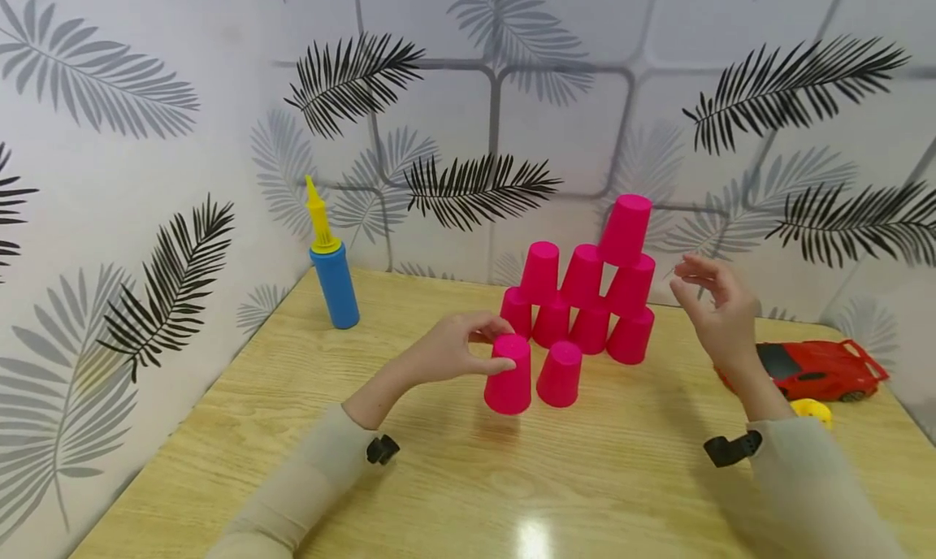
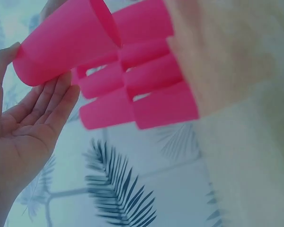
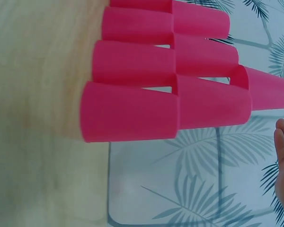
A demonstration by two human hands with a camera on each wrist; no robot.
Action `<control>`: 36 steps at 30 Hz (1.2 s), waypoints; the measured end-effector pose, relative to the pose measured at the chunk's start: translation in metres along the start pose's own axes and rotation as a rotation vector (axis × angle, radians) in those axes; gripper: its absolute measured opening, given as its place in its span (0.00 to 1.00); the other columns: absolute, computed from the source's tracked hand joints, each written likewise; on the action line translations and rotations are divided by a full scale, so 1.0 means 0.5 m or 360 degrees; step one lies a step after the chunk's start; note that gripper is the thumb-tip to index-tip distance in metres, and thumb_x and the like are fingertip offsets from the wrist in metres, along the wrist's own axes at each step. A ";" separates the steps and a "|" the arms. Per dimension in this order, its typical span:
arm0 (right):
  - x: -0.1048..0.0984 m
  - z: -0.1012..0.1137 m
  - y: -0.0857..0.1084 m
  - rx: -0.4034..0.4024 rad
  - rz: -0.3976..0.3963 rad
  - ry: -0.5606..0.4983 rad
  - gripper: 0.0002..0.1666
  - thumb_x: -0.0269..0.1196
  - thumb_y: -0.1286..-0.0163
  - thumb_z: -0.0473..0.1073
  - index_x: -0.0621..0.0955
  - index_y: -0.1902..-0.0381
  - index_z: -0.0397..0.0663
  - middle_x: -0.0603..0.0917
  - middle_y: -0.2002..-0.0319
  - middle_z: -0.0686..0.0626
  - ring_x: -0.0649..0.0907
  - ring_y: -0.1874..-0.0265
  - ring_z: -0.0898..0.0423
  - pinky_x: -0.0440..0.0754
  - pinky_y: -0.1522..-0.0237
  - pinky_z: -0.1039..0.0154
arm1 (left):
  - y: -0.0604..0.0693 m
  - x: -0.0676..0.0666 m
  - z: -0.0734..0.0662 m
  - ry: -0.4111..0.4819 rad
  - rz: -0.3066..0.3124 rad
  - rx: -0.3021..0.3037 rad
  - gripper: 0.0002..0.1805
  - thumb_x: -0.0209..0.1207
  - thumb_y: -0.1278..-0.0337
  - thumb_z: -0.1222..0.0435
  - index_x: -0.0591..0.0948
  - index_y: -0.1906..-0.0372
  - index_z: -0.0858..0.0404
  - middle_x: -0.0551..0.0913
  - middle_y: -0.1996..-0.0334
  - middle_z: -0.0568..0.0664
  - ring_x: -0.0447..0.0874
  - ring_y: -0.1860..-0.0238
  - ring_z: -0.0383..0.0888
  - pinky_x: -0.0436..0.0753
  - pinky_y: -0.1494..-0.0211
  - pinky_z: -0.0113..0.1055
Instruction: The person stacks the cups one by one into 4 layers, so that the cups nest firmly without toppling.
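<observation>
My left hand (image 1: 461, 348) pinches an upside-down pink cup (image 1: 509, 384) between thumb and fingers. In the left wrist view that cup (image 2: 66, 42) seems held clear of the table. Just right of it, another pink cup (image 1: 560, 376) stands upside down on the table. Behind them rises a stack of pink cups: several in the bottom row, three in the middle row (image 1: 582, 276), and a single top cup (image 1: 626, 230) at the right. My right hand (image 1: 724, 315) hovers right of the stack, fingers loosely bent and holding nothing.
A blue pump with a yellow nozzle (image 1: 336, 287) stands at the back left of the wooden table (image 1: 439, 494). On the right sits a red toy car (image 1: 819, 368), partly behind my right forearm, with a small yellow object (image 1: 812, 411) before it. A leaf-patterned wall (image 1: 563, 128) closes the back.
</observation>
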State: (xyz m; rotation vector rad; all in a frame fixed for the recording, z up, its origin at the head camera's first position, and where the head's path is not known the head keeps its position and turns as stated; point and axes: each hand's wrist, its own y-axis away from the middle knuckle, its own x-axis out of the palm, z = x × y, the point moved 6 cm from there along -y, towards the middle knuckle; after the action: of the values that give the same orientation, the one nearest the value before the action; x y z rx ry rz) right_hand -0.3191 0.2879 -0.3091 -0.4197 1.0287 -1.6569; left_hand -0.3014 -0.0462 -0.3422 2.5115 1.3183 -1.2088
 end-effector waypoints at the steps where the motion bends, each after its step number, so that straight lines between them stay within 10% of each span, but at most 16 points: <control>1: 0.002 -0.001 0.010 0.0020 0.0014 -0.0011 0.22 0.62 0.39 0.22 0.75 0.45 0.24 0.82 0.56 0.68 0.82 0.57 0.73 0.77 0.48 0.82 | -0.005 -0.016 -0.003 0.0011 -0.0046 0.0014 0.22 0.70 0.48 0.60 0.80 0.48 0.64 0.86 0.55 0.52 0.85 0.54 0.43 0.84 0.44 0.31; 10: 0.053 -0.003 0.085 0.0226 0.0373 0.0092 0.27 0.64 0.38 0.27 0.74 0.40 0.32 0.82 0.50 0.49 0.79 0.52 0.74 0.73 0.44 0.85 | -0.057 -0.118 -0.042 0.0141 -0.0509 0.0112 0.24 0.68 0.44 0.65 0.76 0.44 0.69 0.81 0.48 0.59 0.81 0.46 0.51 0.81 0.38 0.31; 16: 0.120 0.000 0.123 0.0232 0.0668 0.0111 0.28 0.68 0.39 0.32 0.74 0.41 0.35 0.82 0.51 0.38 0.78 0.53 0.76 0.73 0.46 0.86 | -0.120 -0.138 -0.057 0.0217 -0.0811 0.0235 0.24 0.68 0.46 0.67 0.77 0.44 0.69 0.81 0.49 0.59 0.81 0.47 0.51 0.81 0.37 0.38; 20: 0.164 0.000 0.142 0.0239 0.0832 0.0079 0.28 0.69 0.40 0.35 0.76 0.42 0.39 0.84 0.51 0.40 0.83 0.52 0.60 0.81 0.45 0.74 | -0.162 -0.142 -0.062 0.0240 -0.0937 0.0260 0.26 0.68 0.45 0.66 0.76 0.42 0.68 0.80 0.47 0.58 0.80 0.47 0.50 0.81 0.36 0.38; 26: 0.203 -0.007 0.148 0.0339 0.0997 0.0158 0.31 0.70 0.39 0.44 0.76 0.41 0.40 0.82 0.45 0.42 0.84 0.50 0.46 0.82 0.44 0.43 | -0.225 -0.140 -0.054 0.0301 -0.0949 0.0221 0.26 0.66 0.43 0.66 0.75 0.39 0.67 0.79 0.44 0.58 0.80 0.45 0.50 0.80 0.35 0.43; 36: 0.221 -0.021 0.158 0.0437 0.1147 0.0145 0.27 0.72 0.41 0.48 0.79 0.46 0.44 0.86 0.54 0.47 0.86 0.56 0.51 0.85 0.47 0.47 | -0.297 -0.113 -0.046 0.0229 -0.0786 0.0163 0.28 0.66 0.42 0.64 0.75 0.37 0.64 0.79 0.41 0.56 0.80 0.43 0.48 0.79 0.35 0.33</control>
State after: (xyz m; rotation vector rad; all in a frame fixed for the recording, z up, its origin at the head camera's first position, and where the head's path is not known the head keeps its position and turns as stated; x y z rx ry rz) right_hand -0.3172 0.1887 -0.4026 0.2010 0.8598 -1.1381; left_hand -0.4124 0.0188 -0.2462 2.4578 2.0509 -1.2067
